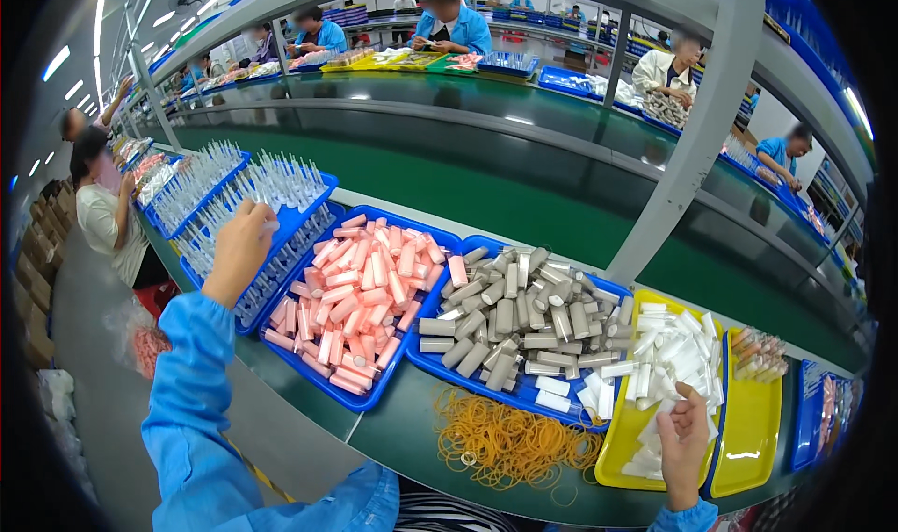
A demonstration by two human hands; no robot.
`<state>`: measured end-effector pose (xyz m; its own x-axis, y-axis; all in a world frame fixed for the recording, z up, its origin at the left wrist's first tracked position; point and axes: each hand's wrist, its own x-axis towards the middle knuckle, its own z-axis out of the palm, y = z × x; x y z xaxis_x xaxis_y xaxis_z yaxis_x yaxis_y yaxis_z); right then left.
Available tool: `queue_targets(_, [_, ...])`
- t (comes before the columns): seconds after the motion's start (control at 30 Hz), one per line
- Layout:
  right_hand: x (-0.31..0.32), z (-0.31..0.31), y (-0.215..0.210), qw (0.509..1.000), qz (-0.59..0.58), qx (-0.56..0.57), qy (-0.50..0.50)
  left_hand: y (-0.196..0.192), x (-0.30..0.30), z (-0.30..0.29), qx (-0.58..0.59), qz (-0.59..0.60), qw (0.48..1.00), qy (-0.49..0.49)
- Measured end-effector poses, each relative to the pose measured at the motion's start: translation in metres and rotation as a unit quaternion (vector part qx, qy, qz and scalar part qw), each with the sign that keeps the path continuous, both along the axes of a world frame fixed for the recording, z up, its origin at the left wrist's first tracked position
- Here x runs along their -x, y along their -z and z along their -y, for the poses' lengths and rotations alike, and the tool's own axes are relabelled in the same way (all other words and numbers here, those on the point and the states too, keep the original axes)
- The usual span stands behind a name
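My left hand [241, 250] reaches over a blue tray [292, 223] with rows of thin, clear upright pieces [285, 181]. Its fingers are pinched together at a small pale bit that I cannot make out. At the right, my right hand [685, 434] is low over a yellow tray [613, 452] with white cylinders [678, 345]. Its thumb and fingers curl around one white cylinder [665, 407]. Between my hands stand a blue tray heaped with pink cylinders [360, 294] and another of grey cylinders [524, 308], with a few white ones at its near corner.
Loose yellow rubber bands [514, 443] lie on the green bench near my body. Right of them, a second yellow tray [748, 448] holds small wrapped pieces. A slanted grey post [687, 130] rises behind the trays. Beyond the green conveyor [421, 163], several co-workers sit at trays.
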<state>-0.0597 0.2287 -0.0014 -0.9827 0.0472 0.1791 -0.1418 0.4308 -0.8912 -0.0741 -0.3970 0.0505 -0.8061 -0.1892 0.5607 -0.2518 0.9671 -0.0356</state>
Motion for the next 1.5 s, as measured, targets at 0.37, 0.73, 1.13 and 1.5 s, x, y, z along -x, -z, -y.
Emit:
queue_targets(0.37, [-0.005, 0.094, 0.002, 0.895, 0.210, 0.381, -0.097, 0.058, -0.080, -0.297, -0.540, 0.175, 0.673, 0.474])
queue_targets(0.73, [-0.017, 0.081, 0.015, 0.897, 0.196, 0.389, -0.070, 0.064, -0.094, -0.324, -0.603, 0.227, 0.604, 0.469])
queue_targets(1.13, [-0.055, 0.098, 0.026, 0.901, 0.123, 0.390, -0.146, 0.082, -0.098, -0.333, -0.618, 0.089, 0.652, 0.431])
queue_targets(1.5, [0.015, 0.096, 0.008, 0.966, -0.086, -0.087, -0.227, 0.096, -0.097, -0.311, -0.497, -0.007, 0.751, 0.434])
